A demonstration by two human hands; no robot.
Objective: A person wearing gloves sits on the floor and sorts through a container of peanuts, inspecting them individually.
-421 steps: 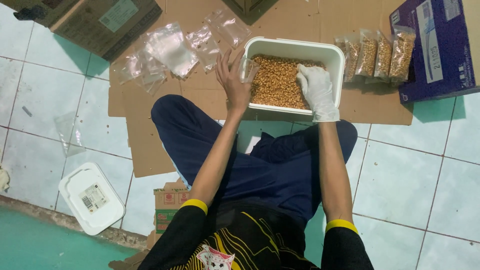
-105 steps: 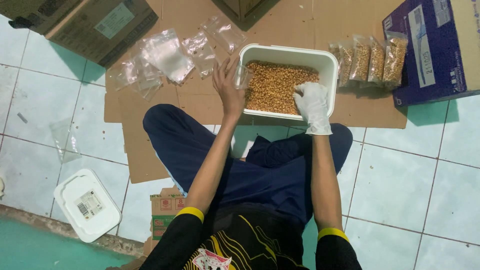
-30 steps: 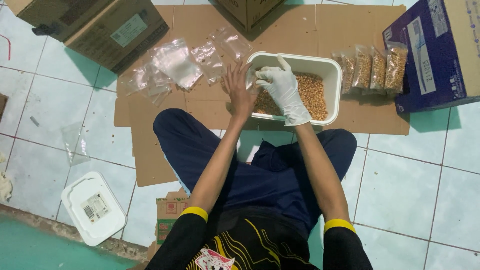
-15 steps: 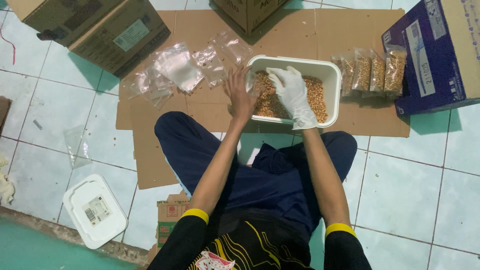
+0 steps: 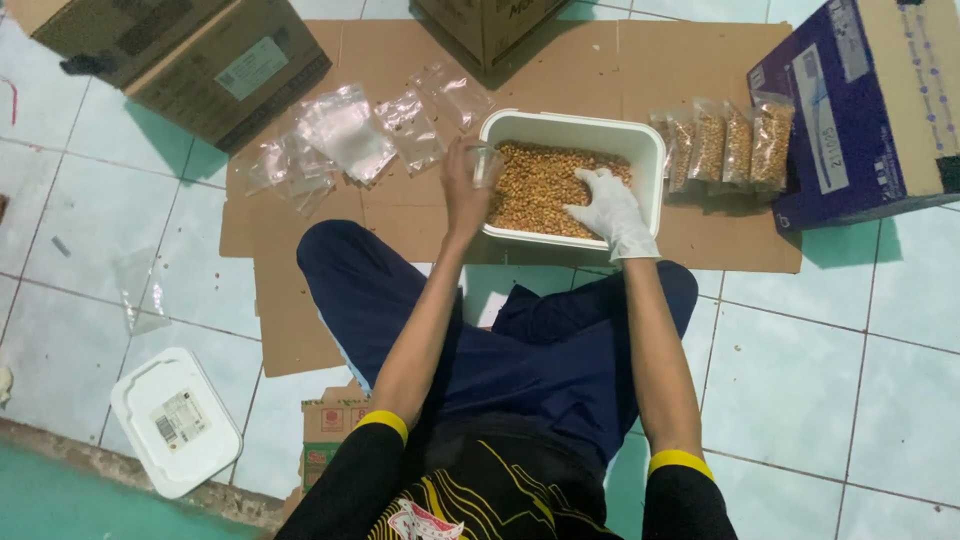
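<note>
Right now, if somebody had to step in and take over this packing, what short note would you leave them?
Left hand: holds a small clear bag at the tub's left rim.
Right hand, gloved: resting in the kernels inside the white tub.
Done: four filled bags stand right of the tub, against the blue box.
Left: the tub is mostly full; empty bags lie on the cardboard to the left.

White tub of golden-brown, perhaps speckled kernels; white glove.
</note>
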